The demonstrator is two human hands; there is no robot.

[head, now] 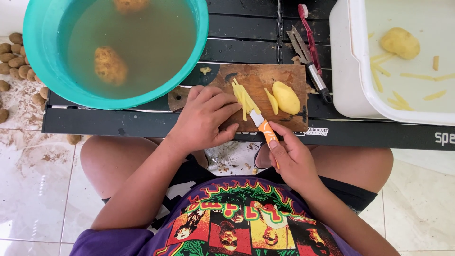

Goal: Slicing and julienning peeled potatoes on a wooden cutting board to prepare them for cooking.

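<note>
Right hand [290, 159] closed around the orange knife [264, 127] handle, blade tip down in the potato strips [243, 97]. Left hand [204, 116] lies flat, fingers curled over the strips, pinning them on the cutting board [263, 76] so they don't slide. Peeled half potato [286, 97] waits just beside. Beyond: peeler [313, 66], teal basin [42, 61] soaking potatoes, white tub [343, 61] with cut sticks.

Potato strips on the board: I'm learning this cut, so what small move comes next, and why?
Probably draw the knife down through the potato strips again: the left hand pins them, the right hand has the blade at their edge, and some look wide.
</note>
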